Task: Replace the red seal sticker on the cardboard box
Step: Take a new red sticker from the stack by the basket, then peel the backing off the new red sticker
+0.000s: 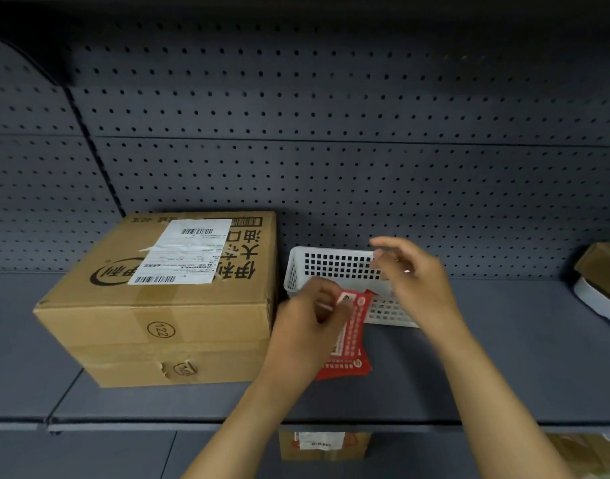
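1. Risks start with the long red seal sticker with white print [348, 337], which hangs in the air to the right of the brown cardboard box [165, 299], pinched near its upper end by the left hand [307, 326]. Its lower end dangles free and looks creased; a limp adhesive strip could fold and stick to itself.

2. The right hand [414, 281] hovers just above and to the right of the sticker, fingers loosely spread and holding nothing that I can make out. Motion blur hides whether a fingertip touches the sticker's top corner. If it is peeling backing there, a hurried pull could tear the strip.

3. Whether the backing is on or off cannot be told. If the glue side is bare, it could catch on the white perforated plastic basket [331, 267] standing just behind the hands, or on the left fingers.

4. The box sits on the dark grey shelf [504, 357], its top seam covered by clear tape and a white shipping label [186, 250]. No red seal shows on it now. Laying the new one crookedly, or over the barcodes, seems the likeliest fault, since the strip must travel leftward while held by one end.

5. A single-point grip lets the sticker swing; supporting the lower end with the right hand would probably steady it.
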### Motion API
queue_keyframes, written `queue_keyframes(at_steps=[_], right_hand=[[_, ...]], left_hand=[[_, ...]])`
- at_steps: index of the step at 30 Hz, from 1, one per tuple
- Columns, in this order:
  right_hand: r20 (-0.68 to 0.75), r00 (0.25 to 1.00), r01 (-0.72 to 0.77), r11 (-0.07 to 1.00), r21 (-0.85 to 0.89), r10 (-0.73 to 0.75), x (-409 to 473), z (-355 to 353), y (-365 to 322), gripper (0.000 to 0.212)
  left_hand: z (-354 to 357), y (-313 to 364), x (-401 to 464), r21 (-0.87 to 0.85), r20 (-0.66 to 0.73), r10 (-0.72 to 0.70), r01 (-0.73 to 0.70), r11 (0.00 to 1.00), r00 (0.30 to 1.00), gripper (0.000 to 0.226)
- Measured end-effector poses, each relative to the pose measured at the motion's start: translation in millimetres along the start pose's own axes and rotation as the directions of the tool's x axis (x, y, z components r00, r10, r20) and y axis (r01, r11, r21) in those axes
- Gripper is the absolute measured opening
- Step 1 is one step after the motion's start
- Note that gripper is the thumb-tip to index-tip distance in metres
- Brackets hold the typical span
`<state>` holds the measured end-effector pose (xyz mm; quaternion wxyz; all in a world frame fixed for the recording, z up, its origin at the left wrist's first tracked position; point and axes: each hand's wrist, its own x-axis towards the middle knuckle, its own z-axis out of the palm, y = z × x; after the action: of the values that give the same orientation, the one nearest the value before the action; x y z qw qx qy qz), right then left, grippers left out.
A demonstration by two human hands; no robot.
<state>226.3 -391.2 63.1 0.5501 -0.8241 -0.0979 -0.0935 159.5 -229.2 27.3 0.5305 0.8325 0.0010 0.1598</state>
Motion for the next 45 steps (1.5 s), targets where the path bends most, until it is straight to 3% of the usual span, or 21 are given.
queue_keyframes(at_steps=[3, 6, 10, 15, 22, 25, 29, 32, 38, 45], right_hand=[[0.065, 0.998, -0.03, 0.985, 0.172, 0.019, -11, -7, -27, 0.024], [0.139, 0.99, -0.039, 0.966, 0.257, 0.002, -19, -8, -43, 0.049], [0.203, 0.972, 0.036, 0.929, 0.368, -0.118, -28, -3, -65, 0.063], [0.289, 0.932, 0.108, 0.93, 0.351, -0.217, -39, 15, -89, 0.019], [0.274, 0.946, 0.042, 0.903, 0.427, -0.174, -48, 49, -104, 0.012], [0.279, 0.945, 0.043, 0.908, 0.417, -0.172, -51, 61, -110, 0.012], [0.289, 0.932, 0.074, 0.896, 0.437, -0.218, -58, 76, -122, 0.019], [0.281, 0.929, 0.091, 0.883, 0.461, -0.242, -63, 88, -131, 0.026], [0.299, 0.914, 0.102, 0.869, 0.484, -0.274, -72, 114, -143, 0.019], [0.393, 0.88, 0.06, 0.884, 0.464, -0.266, -81, 135, -146, 0.023]], left_hand=[[-20, 31, 2, -0.408, -0.104, -0.083, 0.033, 0.913, 0.991, 0.023], [-39, 63, -4, -0.534, -0.192, -0.007, -0.099, 0.84, 0.981, 0.024], [-62, 82, -4, -0.397, -0.357, 0.112, -0.259, 0.88, 0.927, 0.018], [-85, 75, -2, -0.24, -0.497, 0.103, -0.251, 0.938, 0.862, 0.023], [-114, 67, -16, -0.189, -0.532, 0.067, -0.196, 0.962, 0.844, 0.025], [-126, 60, -24, 0.08, -0.559, 0.198, -0.186, 0.979, 0.805, 0.027], [-140, 54, -33, 0.379, -0.479, 0.402, -0.229, 0.897, 0.78, 0.019], [-152, 54, -41, 0.382, -0.49, 0.384, -0.204, 0.902, 0.782, 0.015], [-183, 45, -56, 0.266, -0.417, 0.341, -0.246, 0.932, 0.842, 0.019], [-208, 19, -66, 0.22, -0.389, 0.342, -0.274, 0.936, 0.856, 0.018]])
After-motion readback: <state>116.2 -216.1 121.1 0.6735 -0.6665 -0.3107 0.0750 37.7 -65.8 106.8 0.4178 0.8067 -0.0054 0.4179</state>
